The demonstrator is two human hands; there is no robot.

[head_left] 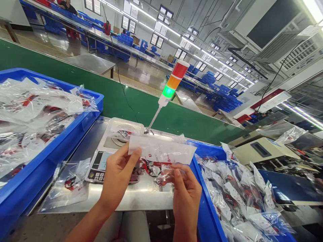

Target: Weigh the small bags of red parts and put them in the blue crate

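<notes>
Between my hands hangs a clear plastic bag [164,153] with a white printed label panel and red and black wired parts inside. My left hand [120,174] pinches its upper left edge between thumb and fingers. At the lower right, my right hand [186,188] grips the bag by its clear part. Behind my left hand stands a digital scale [97,164], partly hidden, with a bagged part [124,132] lying on its pan. Another clear bag [72,181] with a small dark and red part lies on the metal table left of the scale.
A blue bin [97,102] full of bagged parts stands at the left. A second blue bin [210,215] of similar bags is at the right. A signal tower [174,79] glows green behind the scale, before a green partition [126,101]. A beige machine [262,151] stands far right.
</notes>
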